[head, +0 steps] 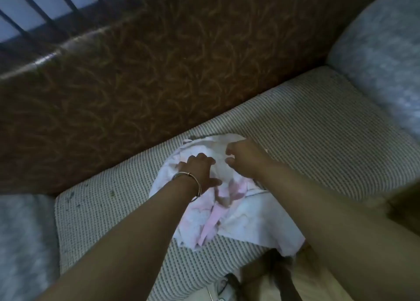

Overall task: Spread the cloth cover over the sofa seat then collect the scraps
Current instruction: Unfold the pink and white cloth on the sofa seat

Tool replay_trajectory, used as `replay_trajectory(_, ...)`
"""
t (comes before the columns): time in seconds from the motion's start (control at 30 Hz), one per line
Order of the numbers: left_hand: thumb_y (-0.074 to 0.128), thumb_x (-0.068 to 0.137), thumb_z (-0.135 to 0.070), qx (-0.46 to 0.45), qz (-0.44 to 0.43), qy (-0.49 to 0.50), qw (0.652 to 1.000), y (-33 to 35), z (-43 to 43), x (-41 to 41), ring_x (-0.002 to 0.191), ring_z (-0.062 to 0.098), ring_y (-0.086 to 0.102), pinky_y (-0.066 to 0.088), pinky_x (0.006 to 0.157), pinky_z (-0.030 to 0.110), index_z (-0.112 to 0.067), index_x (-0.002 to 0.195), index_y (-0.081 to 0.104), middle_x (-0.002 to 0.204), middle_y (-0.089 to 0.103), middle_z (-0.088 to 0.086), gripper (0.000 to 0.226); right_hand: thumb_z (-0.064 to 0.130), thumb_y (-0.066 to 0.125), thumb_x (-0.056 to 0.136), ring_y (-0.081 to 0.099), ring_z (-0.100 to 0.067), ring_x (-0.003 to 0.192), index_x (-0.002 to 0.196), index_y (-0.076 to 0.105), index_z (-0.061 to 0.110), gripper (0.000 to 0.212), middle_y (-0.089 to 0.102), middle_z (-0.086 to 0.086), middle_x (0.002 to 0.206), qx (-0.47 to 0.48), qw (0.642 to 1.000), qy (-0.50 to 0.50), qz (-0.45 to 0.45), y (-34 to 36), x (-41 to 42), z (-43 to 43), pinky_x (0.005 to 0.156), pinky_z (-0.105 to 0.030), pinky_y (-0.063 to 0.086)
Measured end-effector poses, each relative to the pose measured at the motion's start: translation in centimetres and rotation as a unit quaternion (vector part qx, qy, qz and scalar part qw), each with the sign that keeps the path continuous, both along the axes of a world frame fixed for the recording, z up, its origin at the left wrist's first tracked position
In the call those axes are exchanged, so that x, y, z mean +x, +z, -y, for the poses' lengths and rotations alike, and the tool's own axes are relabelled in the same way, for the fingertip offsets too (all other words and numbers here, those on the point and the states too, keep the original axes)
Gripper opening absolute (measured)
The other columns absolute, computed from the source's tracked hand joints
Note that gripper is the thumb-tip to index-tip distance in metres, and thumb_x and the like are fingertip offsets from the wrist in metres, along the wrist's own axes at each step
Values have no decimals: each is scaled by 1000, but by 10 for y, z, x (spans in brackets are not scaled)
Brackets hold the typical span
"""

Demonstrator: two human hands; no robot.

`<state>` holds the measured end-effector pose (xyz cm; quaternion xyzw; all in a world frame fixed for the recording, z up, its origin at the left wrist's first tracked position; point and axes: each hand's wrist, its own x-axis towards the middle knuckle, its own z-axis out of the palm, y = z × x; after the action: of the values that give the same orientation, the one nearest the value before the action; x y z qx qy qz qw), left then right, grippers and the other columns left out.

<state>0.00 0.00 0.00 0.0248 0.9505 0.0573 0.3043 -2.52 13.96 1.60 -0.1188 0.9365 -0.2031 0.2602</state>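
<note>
Cloth cover [238, 219] bunched ctr seat [318, 128], overhangs front

Home living room: upholstered sofa [295, 128].

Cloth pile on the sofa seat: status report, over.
Left hand on pink-white cloth pile, grip unclear. Right hand pinches its far edge. Ribbed cover spread beneath.
</note>
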Motion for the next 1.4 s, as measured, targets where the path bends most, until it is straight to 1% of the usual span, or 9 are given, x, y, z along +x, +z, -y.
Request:
replay_trajectory(0.17,65,79,-49,-56,69,3,996,-16,-5,-7,137,28,33,28,110,50,-25,142,35,146,37,5,73,21,50,96,51,-23,126,134,52,12,38,55,-7,137,-18,999,2,44,-26,-6,2,104,-31,41)
replay_trajectory(0.4,53,92,-32,-47,97,41,993,-36,0,-22,125,29,49,42,102,35,-11,134,44,135,51,15,48,18,56,92,54,-27,122,131,54,4,41,55,-14,133,-12,985,13,170,-47,-10,7,99,-32,47)
replay_trajectory(0.53,37,99,-35,-46,60,54,996,-42,-2,-40,117,29,56,42,100,35,-4,122,58,125,61,17,44,25,68,83,68,-33,96,108,61,-2,38,66,-19,101,-53,942,-42,328,-59,-6,9,84,-42,58)
replay_trajectory(0.63,51,94,-26,-47,6,17,999,-58,3,-52,123,27,52,40,106,37,-16,128,53,132,56,12,36,23,69,82,66,-31,80,94,56,1,28,64,-16,80,-65,932,-45,354,-70,2,12,81,-43,59)
replay_trajectory(0.9,70,82,-24,-134,126,-171,968,-97,-17,-77,138,26,36,33,109,43,-36,148,15,150,37,2,87,-3,59,79,56,-30,66,83,60,-2,4,49,-20,77,-117,919,-80,367,-93,4,0,63,-37,54)
replay_trajectory(1.03,52,92,-16,-180,89,-223,954,-105,-24,-73,125,25,50,34,103,40,-25,121,55,130,57,4,30,-1,59,83,56,-30,79,115,59,-7,33,51,-18,93,-85,932,-79,344,-96,-4,-17,63,-33,49)
replay_trajectory(1.1,52,91,-12,-162,63,-228,958,-106,-26,-73,125,26,47,36,101,40,-23,116,59,130,53,5,28,4,56,88,60,-28,97,128,52,-3,41,55,-15,112,-45,946,-67,315,-97,-10,-27,70,-33,52)
replay_trajectory(1.23,59,86,-17,-89,60,-195,975,-114,-31,-78,136,26,35,35,107,45,-32,143,28,149,31,2,66,12,43,97,41,-30,136,139,41,3,42,40,-16,147,95,975,-60,192,-98,-16,-53,110,-36,36)
replay_trajectory(1.4,57,89,-13,-54,119,-179,975,-126,-54,-79,140,28,31,33,109,49,-38,149,3,157,14,-1,85,18,37,102,29,-30,143,144,35,8,44,31,-13,153,210,965,-83,132,-111,-23,-77,116,-45,24)
